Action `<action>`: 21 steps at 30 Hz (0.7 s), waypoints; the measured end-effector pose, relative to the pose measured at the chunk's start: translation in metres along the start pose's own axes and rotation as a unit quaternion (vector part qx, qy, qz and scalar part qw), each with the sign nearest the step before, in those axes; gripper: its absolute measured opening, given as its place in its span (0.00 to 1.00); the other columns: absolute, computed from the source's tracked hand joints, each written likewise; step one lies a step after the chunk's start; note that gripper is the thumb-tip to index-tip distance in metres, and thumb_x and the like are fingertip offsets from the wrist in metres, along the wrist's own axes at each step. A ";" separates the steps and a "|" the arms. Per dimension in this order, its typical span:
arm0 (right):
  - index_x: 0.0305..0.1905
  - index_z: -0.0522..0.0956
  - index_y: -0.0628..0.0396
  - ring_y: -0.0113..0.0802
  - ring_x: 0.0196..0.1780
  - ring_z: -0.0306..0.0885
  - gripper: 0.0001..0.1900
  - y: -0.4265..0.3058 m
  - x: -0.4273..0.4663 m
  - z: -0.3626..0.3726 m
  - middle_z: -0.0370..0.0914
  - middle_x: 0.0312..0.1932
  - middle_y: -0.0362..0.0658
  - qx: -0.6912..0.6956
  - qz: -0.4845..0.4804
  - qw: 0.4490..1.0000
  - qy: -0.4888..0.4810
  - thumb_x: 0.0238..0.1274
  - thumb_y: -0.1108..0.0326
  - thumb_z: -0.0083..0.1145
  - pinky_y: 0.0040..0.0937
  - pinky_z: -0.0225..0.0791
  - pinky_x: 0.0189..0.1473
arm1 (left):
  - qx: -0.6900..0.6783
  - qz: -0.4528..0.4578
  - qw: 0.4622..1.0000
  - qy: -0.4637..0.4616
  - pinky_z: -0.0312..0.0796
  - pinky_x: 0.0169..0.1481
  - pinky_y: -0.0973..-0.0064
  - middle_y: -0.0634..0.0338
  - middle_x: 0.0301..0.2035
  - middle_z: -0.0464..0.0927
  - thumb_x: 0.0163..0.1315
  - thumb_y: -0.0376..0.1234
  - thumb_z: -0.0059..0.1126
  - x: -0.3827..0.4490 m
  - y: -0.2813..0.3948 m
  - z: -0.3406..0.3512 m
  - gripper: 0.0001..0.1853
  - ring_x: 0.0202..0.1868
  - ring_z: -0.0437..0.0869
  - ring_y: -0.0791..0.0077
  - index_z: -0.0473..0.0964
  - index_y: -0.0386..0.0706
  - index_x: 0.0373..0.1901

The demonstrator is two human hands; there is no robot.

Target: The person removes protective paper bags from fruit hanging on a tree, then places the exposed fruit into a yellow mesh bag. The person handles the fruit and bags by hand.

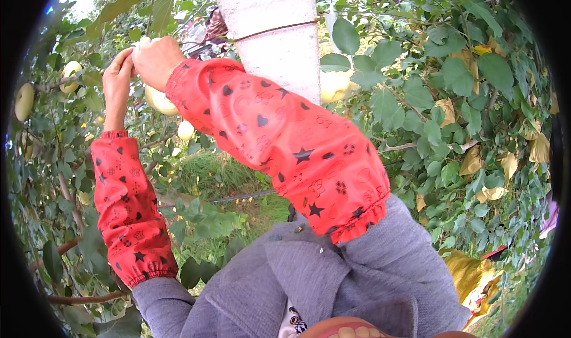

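Note:
My left hand [117, 77] and my right hand [157, 62] meet at the upper left among the leaves, fingertips close together. Whatever lies between their fingers is hidden by the hands, so I cannot tell if they hold anything. A pale yellow-green apple [159, 101] hangs just below my right hand, partly covered by its wrist and sleeve. Farther left hang another pale apple [70, 75] and one more [24, 101] near the picture's rim. Red patterned sleeve covers reach from both wrists up over the forearms.
A pale concrete post [276, 39] with a wire [276, 30] around it rises beyond my right forearm. Another apple [337, 86] hangs beside it. On the right are leafy branches with several yellowish paper bags [539, 148]. A yellow sack [468, 271] is at the lower right.

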State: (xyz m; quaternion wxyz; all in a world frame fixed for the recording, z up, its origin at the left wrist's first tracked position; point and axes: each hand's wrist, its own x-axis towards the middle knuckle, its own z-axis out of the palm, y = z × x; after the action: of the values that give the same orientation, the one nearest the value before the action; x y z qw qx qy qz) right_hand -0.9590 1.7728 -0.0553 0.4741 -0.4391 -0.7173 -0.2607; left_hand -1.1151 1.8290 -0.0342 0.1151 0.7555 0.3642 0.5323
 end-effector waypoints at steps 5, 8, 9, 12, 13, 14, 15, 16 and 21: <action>0.34 0.80 0.57 0.43 0.34 0.84 0.06 0.004 -0.022 -0.004 0.81 0.28 0.47 0.014 -0.037 0.999 -0.031 0.51 0.69 0.56 0.40 0.77 0.33 | 0.113 0.029 0.992 -0.045 0.71 0.52 0.80 0.61 0.43 0.83 0.67 0.35 0.53 0.000 0.002 0.006 0.15 0.45 0.80 0.80 0.80 0.37 0.50; 0.32 0.81 0.53 0.38 0.33 0.84 0.05 -0.006 -0.036 -0.019 0.81 0.28 0.43 -0.024 -0.117 0.992 -0.050 0.53 0.68 0.55 0.37 0.76 0.31 | 0.149 0.002 0.988 -0.031 0.71 0.46 0.79 0.62 0.38 0.83 0.64 0.35 0.54 0.007 -0.008 0.001 0.14 0.40 0.79 0.81 0.81 0.39 0.48; 0.27 0.82 0.51 0.36 0.32 0.84 0.05 -0.004 -0.038 -0.017 0.82 0.27 0.42 -0.036 -0.121 0.992 -0.015 0.51 0.68 0.56 0.35 0.76 0.30 | 0.106 -0.081 0.990 -0.054 0.73 0.44 0.76 0.59 0.35 0.84 0.61 0.30 0.55 0.006 0.000 0.011 0.13 0.38 0.82 0.78 0.81 0.39 0.45; 0.30 0.80 0.52 0.38 0.33 0.83 0.05 -0.005 -0.047 -0.024 0.80 0.29 0.43 -0.023 -0.131 0.990 -0.043 0.53 0.66 0.54 0.37 0.75 0.31 | 0.184 0.049 0.982 -0.021 0.74 0.45 0.69 0.53 0.33 0.85 0.59 0.35 0.54 0.007 -0.012 0.017 0.13 0.37 0.85 0.67 0.83 0.40 0.39; 0.32 0.78 0.53 0.40 0.33 0.82 0.06 -0.006 -0.050 -0.027 0.80 0.31 0.43 -0.008 -0.111 0.992 -0.066 0.55 0.66 0.52 0.38 0.74 0.32 | 0.209 0.055 0.976 -0.022 0.74 0.47 0.67 0.52 0.35 0.85 0.59 0.36 0.55 0.009 -0.019 0.015 0.13 0.39 0.85 0.62 0.83 0.40 0.38; 0.34 0.77 0.54 0.42 0.34 0.81 0.06 -0.006 -0.051 -0.029 0.79 0.34 0.43 0.005 -0.091 0.992 -0.089 0.57 0.66 0.50 0.39 0.73 0.32 | 0.222 0.073 0.972 -0.027 0.74 0.48 0.65 0.51 0.36 0.84 0.59 0.37 0.55 0.012 -0.026 0.012 0.13 0.41 0.85 0.60 0.83 0.40 0.38; 0.33 0.77 0.54 0.42 0.33 0.82 0.07 -0.002 -0.054 -0.028 0.79 0.31 0.44 0.021 -0.096 0.993 -0.071 0.57 0.65 0.51 0.39 0.73 0.32 | 0.229 0.090 0.969 -0.035 0.74 0.50 0.64 0.50 0.38 0.84 0.59 0.38 0.55 0.014 -0.029 0.015 0.14 0.43 0.85 0.58 0.84 0.40 0.38; 0.33 0.78 0.54 0.43 0.32 0.82 0.08 0.001 -0.057 -0.025 0.80 0.29 0.44 0.036 -0.100 0.993 -0.053 0.57 0.64 0.52 0.40 0.74 0.32 | 0.229 0.080 0.969 -0.043 0.74 0.50 0.64 0.49 0.38 0.84 0.59 0.39 0.54 0.015 -0.032 0.016 0.15 0.43 0.84 0.56 0.84 0.40 0.38; 0.34 0.77 0.53 0.45 0.32 0.79 0.11 0.004 -0.054 -0.013 0.78 0.32 0.45 0.177 0.020 0.981 -0.075 0.66 0.60 0.47 0.40 0.72 0.32 | 0.321 0.170 0.931 -0.021 0.74 0.44 0.61 0.50 0.32 0.82 0.57 0.37 0.53 0.014 -0.044 0.009 0.12 0.39 0.83 0.53 0.82 0.40 0.34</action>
State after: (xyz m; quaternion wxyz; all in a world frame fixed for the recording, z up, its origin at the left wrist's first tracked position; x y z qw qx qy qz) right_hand -0.9406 1.7436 -0.0996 0.4945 -0.3809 -0.7765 -0.0865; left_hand -1.1237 1.8715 -0.0522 -0.2184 0.8133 0.3798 0.3828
